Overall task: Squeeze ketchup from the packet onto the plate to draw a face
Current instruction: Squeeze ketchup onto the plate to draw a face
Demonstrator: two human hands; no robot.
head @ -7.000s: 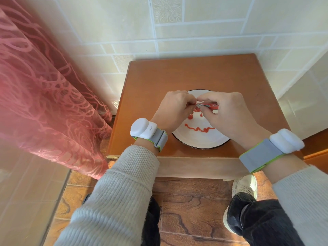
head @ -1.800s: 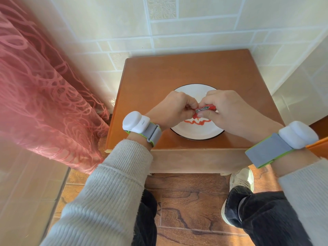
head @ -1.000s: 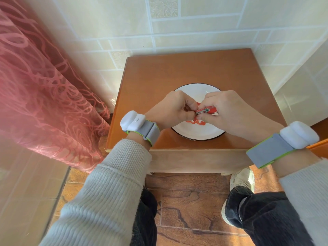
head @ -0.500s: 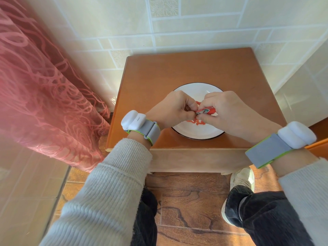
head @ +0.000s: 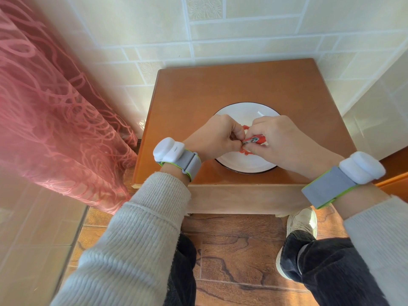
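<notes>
A brown wooden table point(head: 231, 85) holds a white plate point(head: 247, 167). Above the plate, the left hand point(head: 215, 138) and right hand point(head: 284, 141) both pinch a red ketchup packet point(head: 254, 140). Red ketchup point(head: 246, 152) lies on the plate.

Bright, warm daylight, seemingly from the left; glare streaks the white plate point(head: 263, 113) and glossy wall tiles point(head: 242, 29). Wide-angle bending curves tile lines at edges; the near pink curtain point(head: 44, 111) looks soft

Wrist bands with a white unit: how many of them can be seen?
2. One wrist band is on the left wrist, at the table's front left edge; the other wrist band is on the right wrist, at its front right corner.
</notes>
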